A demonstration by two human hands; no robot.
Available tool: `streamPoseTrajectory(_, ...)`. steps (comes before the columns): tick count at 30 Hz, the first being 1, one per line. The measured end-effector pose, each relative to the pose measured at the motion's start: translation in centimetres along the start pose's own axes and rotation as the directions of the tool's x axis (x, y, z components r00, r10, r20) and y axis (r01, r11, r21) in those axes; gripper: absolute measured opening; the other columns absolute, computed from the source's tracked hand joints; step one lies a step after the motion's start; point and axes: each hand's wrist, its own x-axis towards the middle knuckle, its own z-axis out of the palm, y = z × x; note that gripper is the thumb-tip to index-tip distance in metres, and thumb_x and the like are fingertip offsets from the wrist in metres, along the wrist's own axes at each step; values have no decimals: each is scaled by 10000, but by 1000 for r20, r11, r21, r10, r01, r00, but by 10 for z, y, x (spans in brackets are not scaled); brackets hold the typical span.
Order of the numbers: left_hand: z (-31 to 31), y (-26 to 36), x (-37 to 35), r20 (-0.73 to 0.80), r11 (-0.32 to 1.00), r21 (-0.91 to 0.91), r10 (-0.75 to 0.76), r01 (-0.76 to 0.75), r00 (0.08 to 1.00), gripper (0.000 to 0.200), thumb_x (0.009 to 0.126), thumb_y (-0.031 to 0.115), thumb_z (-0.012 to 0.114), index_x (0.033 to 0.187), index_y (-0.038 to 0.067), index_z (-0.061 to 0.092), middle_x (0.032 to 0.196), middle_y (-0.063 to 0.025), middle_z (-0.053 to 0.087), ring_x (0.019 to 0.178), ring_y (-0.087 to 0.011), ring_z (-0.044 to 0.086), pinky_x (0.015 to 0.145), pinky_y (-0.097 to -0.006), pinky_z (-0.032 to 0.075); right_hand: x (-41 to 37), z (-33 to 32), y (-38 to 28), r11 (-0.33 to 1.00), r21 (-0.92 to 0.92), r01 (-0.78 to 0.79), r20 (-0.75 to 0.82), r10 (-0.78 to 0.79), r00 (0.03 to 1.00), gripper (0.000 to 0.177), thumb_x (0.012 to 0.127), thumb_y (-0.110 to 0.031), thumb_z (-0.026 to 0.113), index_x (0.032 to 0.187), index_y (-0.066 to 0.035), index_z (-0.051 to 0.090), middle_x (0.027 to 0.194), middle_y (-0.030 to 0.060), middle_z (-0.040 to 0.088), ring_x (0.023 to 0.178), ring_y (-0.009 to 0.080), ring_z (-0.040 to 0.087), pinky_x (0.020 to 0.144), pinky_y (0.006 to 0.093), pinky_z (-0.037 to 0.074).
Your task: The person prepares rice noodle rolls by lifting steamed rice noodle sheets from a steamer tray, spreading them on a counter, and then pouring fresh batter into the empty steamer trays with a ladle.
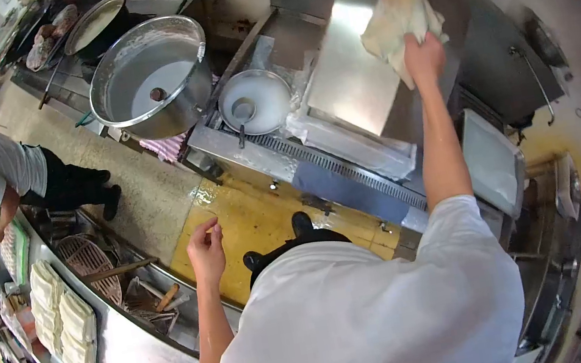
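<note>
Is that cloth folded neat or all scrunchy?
Scrunchy: the cloth bunches in uneven folds at the right hand, its edges wavy, not squared.

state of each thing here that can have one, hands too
right hand, closed on the cloth
left hand, empty, fingers loosely curled
cloth, bunched, draping
large steel pot, uncovered
bowl, uncovered, whitish inside
ladle, resting in the bowl
dark pot, uncovered
co-worker, bent forward

No words, numbers or signs can be read — not on the big metal pot (193, 82), on the flat metal top (348, 87) right of it, or anywhere else.
</note>
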Motion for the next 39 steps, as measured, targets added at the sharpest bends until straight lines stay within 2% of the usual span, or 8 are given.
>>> streamPoseTrajectory(7, -39, 0, -4, -39, 998, -47, 40, -42, 998, 195, 984, 135, 649, 1114, -2, 697, 898, -76, 681, 750, -124, 630, 684, -269, 504, -8, -96, -127, 917, 245, 314, -170, -278, 945, 363, 813, -332, 717, 912, 15, 677, 878, 219, 707, 849, 401, 675, 782, 449, 511)
streamPoseTrajectory(17, -149, -26, -83, -467, 983, -64, 123, -172, 876, 154, 973, 61, 630, 1091, -19, 690, 974, -80, 667, 765, -127, 638, 680, -257, 517, -144, -113, -298, 606, 561, 565, -125, -612, 781, 253, 827, -240, 764, 852, -27, 629, 727, 131, 636, 630, 294, 584, 624, 385, 469)
streamPoseTrajectory(20, -183, -32, -124, -625, 984, -27, 120, -175, 771, 136, 954, 19, 629, 1069, -19, 690, 944, -76, 664, 757, -121, 632, 666, -250, 513, -200, -107, -351, 444, 625, 642, -84, -779, 621, 253, 828, -200, 774, 828, -27, 590, 681, 122, 579, 579, 281, 538, 568, 377, 440)
streamPoseTrajectory(22, -201, -40, -153, -724, 980, 6, 143, -201, 675, 135, 949, 12, 633, 1067, -19, 690, 918, -78, 666, 738, -124, 630, 659, -251, 513, -240, -101, -388, 274, 618, 737, -105, -900, 423, 251, 826, -166, 769, 812, -32, 557, 665, 118, 543, 569, 289, 531, 547, 376, 426)
streamPoseTrajectory(27, -223, -62, -229, -883, 994, -41, 12, -103, 469, 126, 944, 6, 634, 1052, -16, 694, 894, -80, 670, 707, -123, 626, 644, -250, 507, -355, -71, -465, -27, 790, 612, -117, -987, 106, 207, 809, -158, 737, 820, -45, 564, 723, 146, 581, 645, 356, 600, 593, 433, 470)
streamPoseTrajectory(30, -219, -85, -268, -941, 998, -47, -35, -29, 338, 123, 943, 8, 635, 1048, -8, 698, 887, -78, 669, 697, -119, 623, 635, -248, 502, -433, -57, -501, -191, 835, 517, -147, -981, -124, 190, 796, -168, 706, 848, -47, 569, 789, 169, 624, 745, 406, 642, 658, 491, 505)
streamPoseTrajectory(33, -207, -93, -305, -974, 993, -113, -117, 30, 196, 123, 949, 26, 639, 1051, -3, 701, 888, -64, 667, 711, -113, 630, 652, -252, 521, -514, -45, -524, -286, 874, 393, -191, -946, -263, 191, 799, -176, 696, 863, -47, 571, 810, 177, 634, 762, 405, 651, 675, 492, 515)
streamPoseTrajectory(39, -176, -100, -356, -962, 957, -257, -241, 134, -124, 114, 938, 20, 641, 1027, -3, 708, 883, -69, 667, 668, -105, 609, 607, -249, 490, -667, -20, -537, -354, 931, 87, -251, -796, -551, 185, 804, -190, 674, 871, -37, 594, 829, 194, 665, 802, 404, 667, 727, 492, 531)
